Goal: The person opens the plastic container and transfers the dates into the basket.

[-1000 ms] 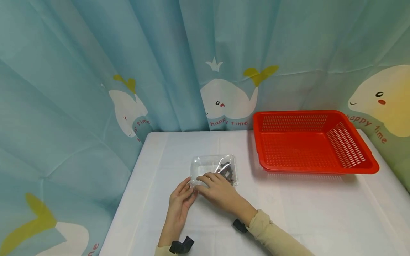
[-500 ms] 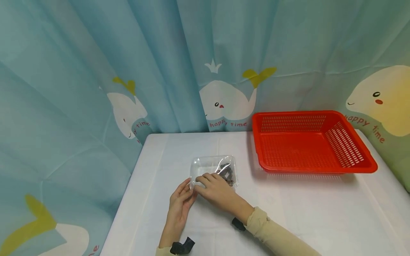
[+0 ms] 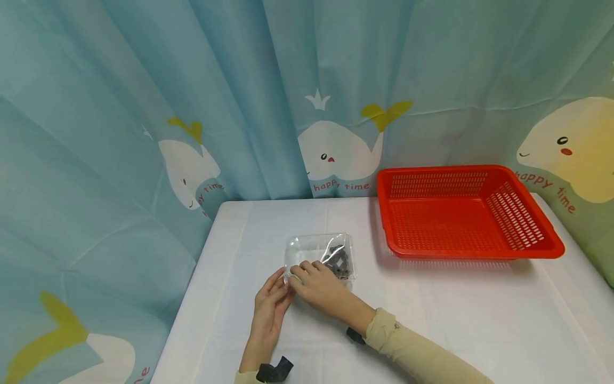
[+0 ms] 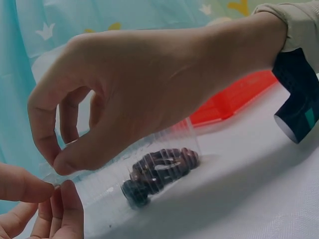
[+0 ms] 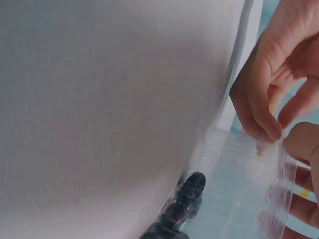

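A clear plastic clamshell box (image 3: 307,244) lies on the white table. Dark, glossy, ridged pieces (image 3: 339,262) sit inside at its right end, seen through the plastic. My left hand (image 3: 267,312) pinches the box's near left corner between thumb and fingers. Over the near side reaches my right hand (image 3: 322,292), its thumb and index fingertip pinching the rim at that same corner. In the left wrist view the fingertips of both hands meet at the plastic edge, and the dark pieces (image 4: 162,169) lie behind them. The box's near edge is partly hidden by the right hand.
A red plastic basket (image 3: 441,224) with slotted walls stands at the back right of the table (image 3: 408,330). Blue curtains (image 3: 249,106) with whale prints hang behind and along the left side. Black bands (image 3: 274,369) are on both wrists.
My right hand has shifted slightly left towards the box corner, its fingers drawn in a little more. The left hand and the box stay nearly in place.
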A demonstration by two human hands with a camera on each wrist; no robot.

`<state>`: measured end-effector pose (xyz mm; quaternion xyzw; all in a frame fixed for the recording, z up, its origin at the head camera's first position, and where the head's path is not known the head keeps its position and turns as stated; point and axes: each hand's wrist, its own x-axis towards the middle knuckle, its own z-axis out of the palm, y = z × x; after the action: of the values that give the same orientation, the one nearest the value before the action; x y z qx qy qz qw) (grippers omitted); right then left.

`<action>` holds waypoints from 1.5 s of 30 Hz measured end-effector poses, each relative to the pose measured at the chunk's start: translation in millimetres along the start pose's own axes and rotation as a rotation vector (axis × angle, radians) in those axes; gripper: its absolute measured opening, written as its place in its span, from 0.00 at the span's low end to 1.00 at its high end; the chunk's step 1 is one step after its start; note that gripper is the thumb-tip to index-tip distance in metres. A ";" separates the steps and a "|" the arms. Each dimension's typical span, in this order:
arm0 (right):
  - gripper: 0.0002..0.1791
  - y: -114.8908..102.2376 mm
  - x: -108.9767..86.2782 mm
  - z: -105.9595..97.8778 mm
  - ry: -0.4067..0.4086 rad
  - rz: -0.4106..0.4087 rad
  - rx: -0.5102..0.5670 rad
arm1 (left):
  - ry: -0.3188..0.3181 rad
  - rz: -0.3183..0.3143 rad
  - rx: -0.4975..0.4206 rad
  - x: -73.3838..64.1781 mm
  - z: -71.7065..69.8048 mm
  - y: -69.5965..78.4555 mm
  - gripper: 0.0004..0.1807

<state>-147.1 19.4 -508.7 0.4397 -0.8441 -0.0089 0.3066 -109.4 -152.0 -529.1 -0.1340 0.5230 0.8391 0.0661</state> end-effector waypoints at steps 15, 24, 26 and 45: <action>0.07 -8.0 2.9 2.6 0.089 0.064 -0.029 | 0.002 0.020 -0.001 -1.1 1.3 -2.7 0.32; 0.09 -8.6 4.8 1.4 0.033 0.069 0.014 | 0.008 -0.010 -0.007 -2.0 0.5 0.0 0.33; 0.10 -7.8 4.7 1.6 0.014 0.068 0.035 | 0.000 -0.012 -0.005 -2.3 -0.2 0.2 0.33; 0.09 -10.5 9.0 4.4 0.004 0.057 0.020 | -0.018 -0.001 -0.023 -0.5 -0.7 -1.8 0.34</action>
<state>-145.4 5.1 -510.7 0.4187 -0.8557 0.0090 0.3040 -108.3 -151.9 -530.8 -0.1275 0.5125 0.8463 0.0698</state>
